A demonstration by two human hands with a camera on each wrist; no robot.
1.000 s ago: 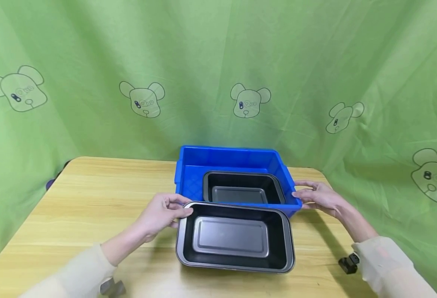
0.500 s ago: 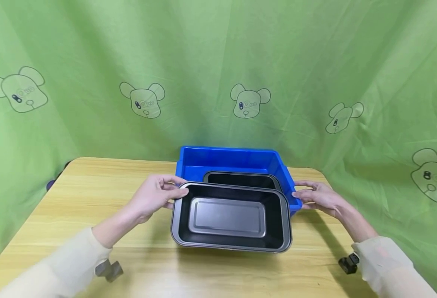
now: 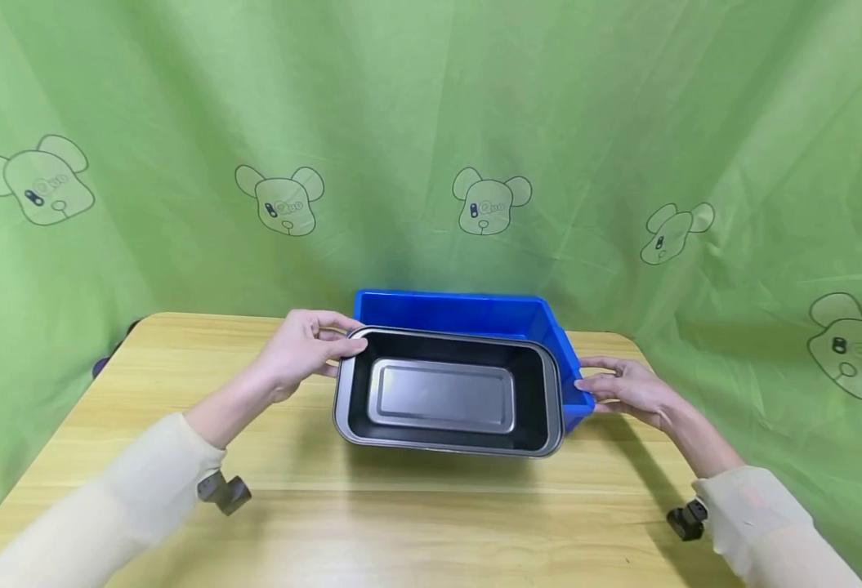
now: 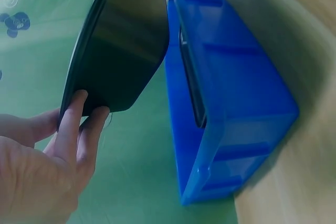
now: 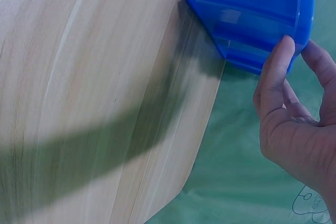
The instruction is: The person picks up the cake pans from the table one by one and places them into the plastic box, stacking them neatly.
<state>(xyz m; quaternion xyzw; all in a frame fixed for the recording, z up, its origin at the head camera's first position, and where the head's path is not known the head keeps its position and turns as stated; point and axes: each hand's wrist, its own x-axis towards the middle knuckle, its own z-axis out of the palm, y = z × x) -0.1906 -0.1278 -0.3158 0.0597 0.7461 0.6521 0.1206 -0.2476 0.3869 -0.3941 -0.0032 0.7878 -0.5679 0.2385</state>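
Observation:
My left hand [image 3: 300, 353] pinches the left end of a dark metal loaf pan [image 3: 441, 396], thumb on the rim and fingers beneath. The pan hangs tilted above the front of a blue plastic bin [image 3: 448, 312], its hollow facing the head camera. In the left wrist view, the pan's dark underside [image 4: 126, 45] shows apart from the bin's open top. A second dark pan [image 4: 192, 85] lies inside the bin, hidden from the head view by the held one. At the bin's right front corner, my right hand [image 3: 632, 388] grips the rim between thumb and fingers.
The bin stands near the back edge of a light wooden table [image 3: 431, 531]. Behind it hangs a green curtain [image 3: 401, 122] with printed bear heads. Small black devices [image 3: 686, 520] are strapped at both wrists.
My left hand has raised the loaf pan and carried it away from me, so it now covers the bin's front and the second pan. The right hand and bin have stayed put.

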